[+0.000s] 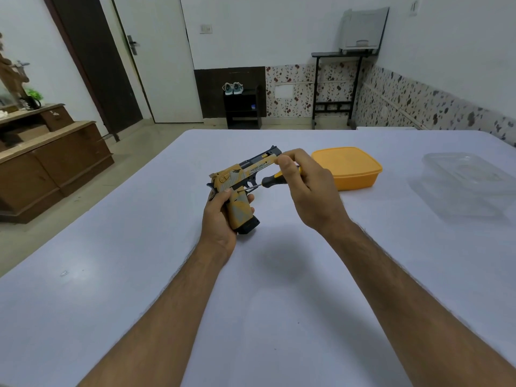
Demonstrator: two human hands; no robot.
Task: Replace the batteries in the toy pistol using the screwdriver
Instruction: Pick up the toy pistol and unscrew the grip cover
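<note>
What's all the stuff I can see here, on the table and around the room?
toy pistol: one, tan and black, held above the table
screwdriver: one, black and yellow handle, tip at the pistol's grip
lidded box: one, orange, on the table behind the hands
clear container: one, transparent, table's right side
shoes: one pair, pale, on a dark rack by the far wall
wooden cabinet: one, brown, left
left hand: grips the pistol
right hand: holds the screwdriver

toy pistol [242, 183] above table [111, 275], lidded box [349, 169] behind right, clear container [469, 182] farther right
</note>
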